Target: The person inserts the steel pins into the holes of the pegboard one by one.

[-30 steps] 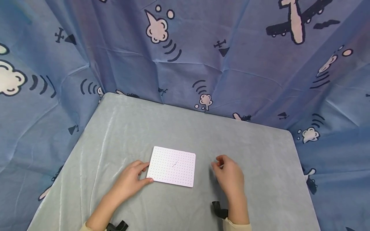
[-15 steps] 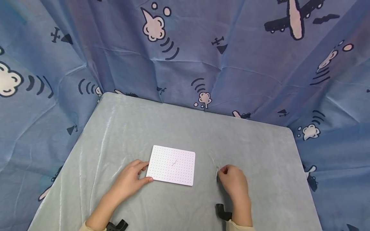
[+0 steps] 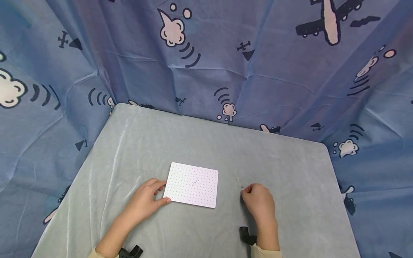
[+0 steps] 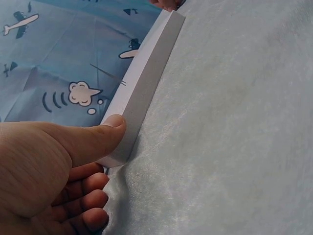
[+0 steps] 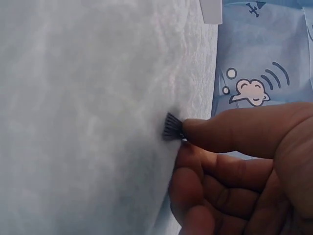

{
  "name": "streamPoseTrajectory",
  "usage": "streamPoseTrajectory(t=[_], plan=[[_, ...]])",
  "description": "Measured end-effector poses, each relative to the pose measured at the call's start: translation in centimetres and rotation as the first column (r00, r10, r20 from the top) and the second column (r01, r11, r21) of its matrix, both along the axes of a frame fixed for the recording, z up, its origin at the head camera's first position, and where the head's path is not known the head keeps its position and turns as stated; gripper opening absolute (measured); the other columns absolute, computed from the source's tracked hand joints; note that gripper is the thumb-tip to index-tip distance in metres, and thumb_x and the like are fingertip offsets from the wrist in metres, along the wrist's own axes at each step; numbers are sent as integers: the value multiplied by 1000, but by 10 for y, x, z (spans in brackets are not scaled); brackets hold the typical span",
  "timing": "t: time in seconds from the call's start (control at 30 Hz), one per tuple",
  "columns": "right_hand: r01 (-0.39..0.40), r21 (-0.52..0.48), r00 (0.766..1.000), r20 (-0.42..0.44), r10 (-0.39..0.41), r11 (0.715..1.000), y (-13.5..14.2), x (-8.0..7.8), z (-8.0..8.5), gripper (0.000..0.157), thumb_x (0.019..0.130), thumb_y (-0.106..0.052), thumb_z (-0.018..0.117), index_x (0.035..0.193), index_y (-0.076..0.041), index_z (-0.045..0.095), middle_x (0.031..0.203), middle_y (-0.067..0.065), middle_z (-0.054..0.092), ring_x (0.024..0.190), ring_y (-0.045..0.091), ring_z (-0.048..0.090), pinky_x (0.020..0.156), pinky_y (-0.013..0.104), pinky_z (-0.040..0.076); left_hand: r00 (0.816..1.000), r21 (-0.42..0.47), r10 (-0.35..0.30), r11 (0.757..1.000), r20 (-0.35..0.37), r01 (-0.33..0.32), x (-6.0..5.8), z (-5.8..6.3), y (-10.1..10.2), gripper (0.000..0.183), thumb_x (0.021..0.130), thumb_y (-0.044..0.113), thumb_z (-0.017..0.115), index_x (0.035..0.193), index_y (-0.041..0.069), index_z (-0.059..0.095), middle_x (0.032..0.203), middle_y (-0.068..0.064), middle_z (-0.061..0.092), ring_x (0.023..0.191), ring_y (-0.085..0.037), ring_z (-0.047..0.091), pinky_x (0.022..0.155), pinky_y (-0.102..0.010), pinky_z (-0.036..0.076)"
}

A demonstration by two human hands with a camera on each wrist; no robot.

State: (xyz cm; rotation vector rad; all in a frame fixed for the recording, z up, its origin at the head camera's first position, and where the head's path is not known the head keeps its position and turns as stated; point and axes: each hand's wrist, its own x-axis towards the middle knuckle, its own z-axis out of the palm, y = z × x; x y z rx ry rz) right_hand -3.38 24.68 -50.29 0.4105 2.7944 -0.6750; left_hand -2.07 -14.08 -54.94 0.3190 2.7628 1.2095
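Note:
A white block with a grid of dots or small holes [image 3: 180, 191] lies on the table. From its face stands a thin dark pin-like piece [image 4: 105, 73], seen with short prongs at its lower end in the left wrist view. My left hand [image 3: 145, 201] holds the block at its left end, thumb on the near corner and a finger at the left edge. To the right of the block, my right hand [image 3: 259, 200] pinches a tiny dark ribbed piece [image 5: 172, 128], fan-like and just above the cloth, between thumb and forefinger. The fingertips hide part of it.
A pale grey-green cloth [image 3: 200, 136] covers the table. Blue printed curtain [image 3: 206, 53] hangs behind it and along both sides. Black wrist mounts [image 3: 130, 252] show below the hands.
My right hand has moved slightly right and toward me, then a little back left. The ribbed piece came into view at its fingertips and is now mostly covered. My left hand stays put.

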Motion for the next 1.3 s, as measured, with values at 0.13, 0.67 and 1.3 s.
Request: streamPoseTrajectory(t=[0.13, 0.67, 1.3], plan=[[-4, 22, 1000, -13, 5, 1000, -4, -1, 0, 39, 96, -13, 68, 60, -16, 56, 55, -2, 45, 50, 17, 40, 48, 33, 32, 1000, 0, -2, 1000, -5, 2, -1, 0, 0, 53, 84, 25, 98, 128, 6, 78, 101, 9, 63, 87, -9, 55, 76, -31, 49], [11, 50, 999, -37, -9, 999, -6, -2, 2, 30, 89, -7, 63, 61, -16, 58, 56, -1, 48, 51, 19, 42, 46, 34, 32, 1000, 6, 2, 1000, -3, -2, -1, 0, 2, 54, 82, 25, 99, 128, 6, 78, 99, 10, 63, 85, -9, 54, 74, -30, 48], [49, 9, 987, -156, -47, 999, -5, 0, 10, 7, 91, -13, 66, 85, -11, 65, 71, 4, 61, 58, 22, 52, 54, 37, 39, 1000, 8, 14, 1000, 4, -14, 1, -1, 0, 50, 83, 25, 99, 126, 9, 79, 101, 8, 64, 85, -9, 53, 74, -31, 47]])
